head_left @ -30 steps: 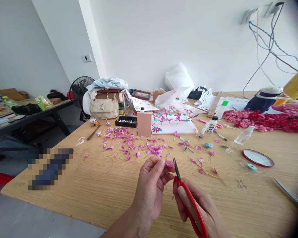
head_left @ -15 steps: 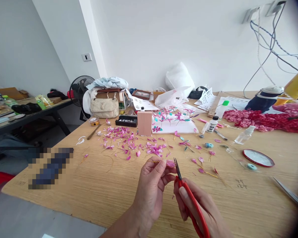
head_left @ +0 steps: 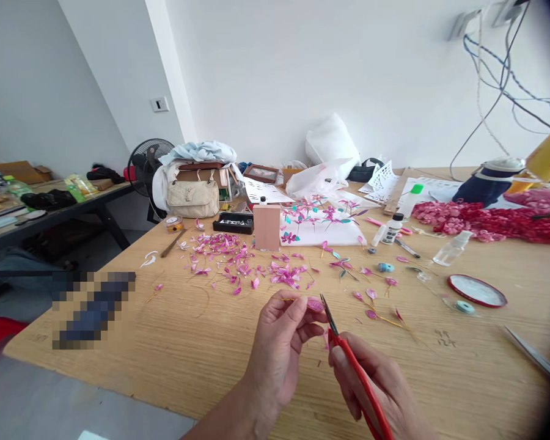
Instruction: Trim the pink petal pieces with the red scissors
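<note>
My left hand (head_left: pixel 282 342) pinches a small pink petal (head_left: pixel 315 305) with a thin gold wire trailing to the left from the fingers. Red-handled scissors (head_left: pixel 360 379) are in my right hand (head_left: pixel 371 379), their dark narrow blades pointing up and left beside the petal's right edge. The blades look almost closed; whether they touch the petal I cannot tell. Beyond my hands lie many loose pink petals (head_left: pixel 220 247) and a cluster of pink pieces (head_left: pixel 286 275). To the right, several petals on gold wire stems (head_left: pixel 371 315) rest on the table.
A wooden block (head_left: pixel 266 227) stands before a white foam slab (head_left: pixel 321 235) bearing pink and teal flowers. On the right are a spray bottle (head_left: pixel 453 249), a round red-rimmed dish (head_left: pixel 476 290), a thread spool (head_left: pixel 464 307) and a metal blade-like tool (head_left: pixel 534 354). Pink-red bundles (head_left: pixel 486 223) lie behind.
My right hand and the scissors have shifted slightly right and down, away from the petal. My left hand stays almost still with the petal.
</note>
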Motion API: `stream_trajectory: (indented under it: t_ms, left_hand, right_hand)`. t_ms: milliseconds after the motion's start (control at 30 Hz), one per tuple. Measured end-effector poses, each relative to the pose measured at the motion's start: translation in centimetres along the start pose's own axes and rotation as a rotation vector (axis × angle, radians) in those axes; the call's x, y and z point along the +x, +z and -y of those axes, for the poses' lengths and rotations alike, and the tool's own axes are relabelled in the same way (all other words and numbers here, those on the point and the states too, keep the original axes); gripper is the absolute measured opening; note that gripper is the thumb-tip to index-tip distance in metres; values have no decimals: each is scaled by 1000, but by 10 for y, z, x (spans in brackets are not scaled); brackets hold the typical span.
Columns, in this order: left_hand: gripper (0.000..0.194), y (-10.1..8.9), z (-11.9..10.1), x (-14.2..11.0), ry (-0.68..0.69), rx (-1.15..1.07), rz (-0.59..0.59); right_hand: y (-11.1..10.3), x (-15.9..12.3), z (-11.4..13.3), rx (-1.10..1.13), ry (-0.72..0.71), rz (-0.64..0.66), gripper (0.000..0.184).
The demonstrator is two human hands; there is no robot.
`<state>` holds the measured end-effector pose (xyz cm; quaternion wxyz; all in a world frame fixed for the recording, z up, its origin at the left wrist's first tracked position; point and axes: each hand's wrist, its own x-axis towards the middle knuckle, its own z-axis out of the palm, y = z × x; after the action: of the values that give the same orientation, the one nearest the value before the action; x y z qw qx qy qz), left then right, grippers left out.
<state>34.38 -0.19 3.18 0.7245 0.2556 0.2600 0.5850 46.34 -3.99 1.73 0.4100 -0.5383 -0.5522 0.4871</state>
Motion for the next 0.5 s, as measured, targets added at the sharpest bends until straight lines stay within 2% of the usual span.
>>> stream_trajectory:
  t_ms: [267, 500]
  left_hand:
    - [14, -3, -3, 2, -37, 73, 19]
    - [12, -6, -9, 1, -51, 152, 47]
  right_hand:
    - [-6, 1, -8, -65, -4, -4, 49]
    - [-10, -3, -8, -201, -54, 4, 44]
